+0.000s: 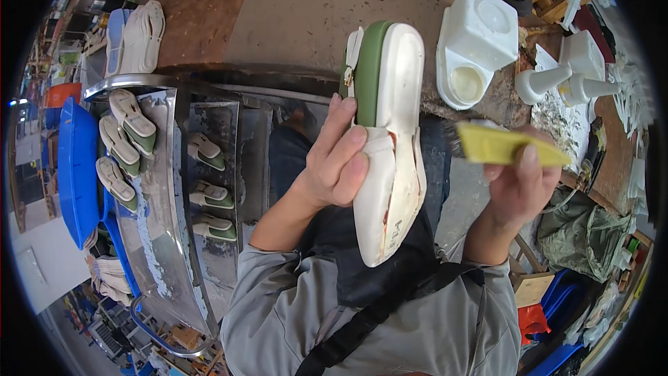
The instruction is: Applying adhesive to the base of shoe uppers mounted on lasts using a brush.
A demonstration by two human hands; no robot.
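My left hand [332,161] is wrapped round the middle of an unfinished shoe [391,188], raised in front of my chest with its underside toward me. The shoe is cream-white with a green part along the heel, and its pointed toe is directed down. Reddish-brown edges run along its underside. To the right, my right hand [523,184] grips a brush [511,145] by its flat yellow handle. The dark, blurred bristles face the shoe, a small gap away from it.
A white plastic glue dispenser [480,35] with a round cup stands on the bench [306,14]. Beside it are white bottles with cone-shaped spouts [550,80]. At left, a metal rack [156,167] carries several similar shoes [132,122]; pale insoles [142,38] lie behind it.
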